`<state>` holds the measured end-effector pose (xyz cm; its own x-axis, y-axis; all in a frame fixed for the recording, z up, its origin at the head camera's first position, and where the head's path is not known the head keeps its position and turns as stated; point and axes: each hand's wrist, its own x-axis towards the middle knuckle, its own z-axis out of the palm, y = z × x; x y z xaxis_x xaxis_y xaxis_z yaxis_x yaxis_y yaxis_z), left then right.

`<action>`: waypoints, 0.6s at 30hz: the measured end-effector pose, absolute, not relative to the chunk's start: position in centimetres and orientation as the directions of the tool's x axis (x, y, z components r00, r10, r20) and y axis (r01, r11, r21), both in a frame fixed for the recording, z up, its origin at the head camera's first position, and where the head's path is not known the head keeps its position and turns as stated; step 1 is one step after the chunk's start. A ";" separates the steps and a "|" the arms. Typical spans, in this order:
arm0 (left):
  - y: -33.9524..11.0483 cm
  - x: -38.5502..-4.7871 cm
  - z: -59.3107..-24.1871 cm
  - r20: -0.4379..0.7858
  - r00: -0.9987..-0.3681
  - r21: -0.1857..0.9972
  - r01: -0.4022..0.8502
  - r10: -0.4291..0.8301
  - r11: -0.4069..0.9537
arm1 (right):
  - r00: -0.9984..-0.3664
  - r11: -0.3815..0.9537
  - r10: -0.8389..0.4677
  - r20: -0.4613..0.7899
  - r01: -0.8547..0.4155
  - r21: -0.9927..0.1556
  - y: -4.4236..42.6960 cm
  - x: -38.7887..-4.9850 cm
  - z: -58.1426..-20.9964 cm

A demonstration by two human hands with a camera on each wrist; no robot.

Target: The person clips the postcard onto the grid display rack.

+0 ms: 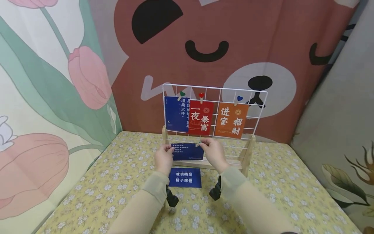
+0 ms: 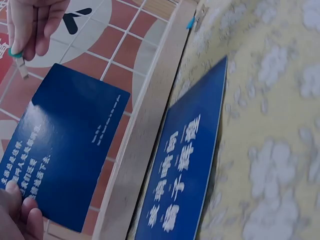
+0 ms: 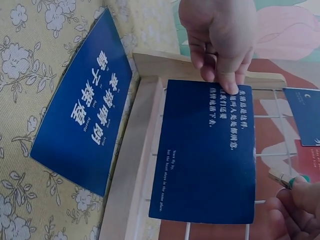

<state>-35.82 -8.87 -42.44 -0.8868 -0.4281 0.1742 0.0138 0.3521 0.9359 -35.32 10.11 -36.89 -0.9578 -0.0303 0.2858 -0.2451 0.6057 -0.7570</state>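
My left hand (image 1: 163, 159) pinches the left edge of a dark blue card (image 1: 188, 154) with white writing, held upright before the lower part of a white wire grid (image 1: 214, 87). Near the card's top right corner, my right hand (image 1: 215, 152) pinches a small wooden clothespin (image 3: 280, 177) with a green top. In the right wrist view this clothespin is apart from the card. A second blue card (image 1: 185, 178) lies on the table below, its large white characters facing up.
Blue (image 1: 175, 113), red (image 1: 200, 120) and orange (image 1: 231, 121) cards hang on the grid from heart-topped clothespins. A wooden stand (image 1: 249, 152) supports the grid. Another clothespin (image 2: 198, 19) with a blue top lies on the flowered tablecloth (image 1: 117, 188). Printed cloth hangs behind.
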 end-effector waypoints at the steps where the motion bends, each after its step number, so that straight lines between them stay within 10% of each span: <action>1: -8.7 -35.9 -42.5 0.174 -0.882 0.942 0.020 -0.439 0.334 | -0.958 0.609 -0.025 0.287 -0.242 -0.755 10.0 -35.4 -36.9; 18: -7.0 -36.2 -42.9 0.023 -0.854 0.997 -0.019 -0.520 0.076 | -0.928 0.647 0.045 0.369 -0.254 -0.719 8.6 -37.1 -37.9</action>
<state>-36.20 -7.03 -42.91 -0.8537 -0.5203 0.0235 -0.0189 0.0760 0.9969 -37.08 8.56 -37.90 -0.9284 0.0452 0.3687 -0.2540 0.6471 -0.7188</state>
